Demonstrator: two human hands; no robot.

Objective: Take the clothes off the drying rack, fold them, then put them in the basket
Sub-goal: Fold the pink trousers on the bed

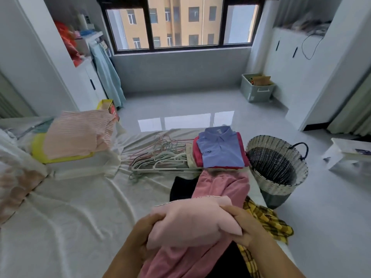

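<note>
Head view shows both hands low in the middle, each closed on one end of a pale pink garment (186, 223): the left hand (140, 237) has its fingers curled round the left edge, and the right hand (244, 227) pinches the right edge, the cloth bunched between them. Under it lie a darker pink garment (217, 187), a black garment (181, 187) and a yellow plaid garment (268, 222), all on the bed (80, 207) with its creased white sheet. Farther out, a folded blue polo shirt (219, 151) tops a small stack over a red garment (197, 155); its chest bears a small white logo, too small to read. Just left of the stack is a heap of hangers (160, 157). The woven basket (279, 183) stands on the floor, just beside the bed's right edge near the stack. At far left, a pink striped garment (80, 133) lies on a yellow one (40, 151).
</note>
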